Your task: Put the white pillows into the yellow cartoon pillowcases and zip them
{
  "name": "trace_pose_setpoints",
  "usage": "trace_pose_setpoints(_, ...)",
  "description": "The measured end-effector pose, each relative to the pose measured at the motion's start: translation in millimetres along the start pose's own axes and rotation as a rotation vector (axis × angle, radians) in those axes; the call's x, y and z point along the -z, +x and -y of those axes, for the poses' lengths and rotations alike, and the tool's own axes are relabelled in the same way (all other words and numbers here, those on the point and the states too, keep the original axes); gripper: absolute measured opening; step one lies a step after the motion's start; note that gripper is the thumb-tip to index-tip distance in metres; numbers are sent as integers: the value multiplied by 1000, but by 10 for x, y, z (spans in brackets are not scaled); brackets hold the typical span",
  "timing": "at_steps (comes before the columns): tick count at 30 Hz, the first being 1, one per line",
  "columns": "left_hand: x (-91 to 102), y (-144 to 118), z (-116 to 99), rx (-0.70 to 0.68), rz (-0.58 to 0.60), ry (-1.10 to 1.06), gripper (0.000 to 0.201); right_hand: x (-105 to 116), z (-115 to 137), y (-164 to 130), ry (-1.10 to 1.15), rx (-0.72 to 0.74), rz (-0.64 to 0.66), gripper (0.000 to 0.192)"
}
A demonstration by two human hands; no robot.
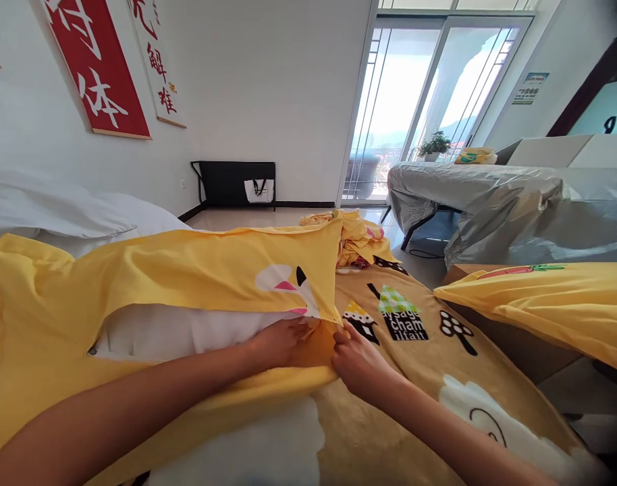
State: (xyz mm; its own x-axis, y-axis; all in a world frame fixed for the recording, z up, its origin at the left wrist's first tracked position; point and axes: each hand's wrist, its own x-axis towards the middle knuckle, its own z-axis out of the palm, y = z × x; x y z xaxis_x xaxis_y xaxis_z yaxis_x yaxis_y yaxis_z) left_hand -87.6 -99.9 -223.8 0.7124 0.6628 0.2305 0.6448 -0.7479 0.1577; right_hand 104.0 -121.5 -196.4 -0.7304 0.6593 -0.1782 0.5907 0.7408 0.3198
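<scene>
Right now I am working at the open end of a yellow pillowcase [187, 270], which is lying across the bed in front of me with a white pillow [187, 331] showing inside its mouth. My left hand [281, 341] is lying on the pillow at the corner of the opening, fingers curled loosely against the fabric there; whether they are actually pinching cloth I cannot tell. My right hand [359, 361] is meeting it at the same corner, and its fingertips are closing on the yellow edge of the pillowcase. The upper flap of the case is standing lifted above the pillow, showing a white, pink and black cartoon print near its end.

Beneath everything, a tan bedspread [420, 364] printed with little houses, mushrooms and lettering is stretching away to my right. Beyond the pillowcase a crumpled heap of yellow bedding [356, 239] is sitting at the far end of the bed. Another yellow cushion [556, 304] is resting off to the right, well apart from my hands. A plain white pillow [60, 209] is lying on the left by the wall, where red banners [98, 67] are hanging. Farther off, a table under grey plastic sheeting [491, 196] is standing near the glass balcony doors [414, 101].
</scene>
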Motion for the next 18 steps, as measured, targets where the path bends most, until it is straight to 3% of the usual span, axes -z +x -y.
trace_pose_setpoints(3, 371, -388, 0, -106, 107, 83, 22, -14, -29, -67, 30, -1, -135, 22)
trace_pose_setpoints(5, 645, -641, -83, -56, 128, 113, 35, 26, -73, -114, 28, 4, -270, 19)
trace_pose_setpoints(9, 1129, -1063, -254, 167, 163, -8, 40, 157, -271, -60, 39, -2, -549, 17)
trace_pose_setpoints(12, 1397, -1269, -184, 407, 54, -81, 40, 100, -455, 232, 365, -208, -725, 28)
trace_pose_setpoints(14, 1523, -1353, -44, 524, -38, -114, 43, -81, -516, 514, 802, -448, -687, 48)
trace_pose_setpoints(15, 1569, -1379, 34, 562, -76, -131, 44, -201, -521, 660, 1043, -555, -604, 55)
trace_pose_setpoints(18, 1642, -1395, 223, 629, -167, -157, 47, -560, -474, 1040, 1327, -617, -448, 56)
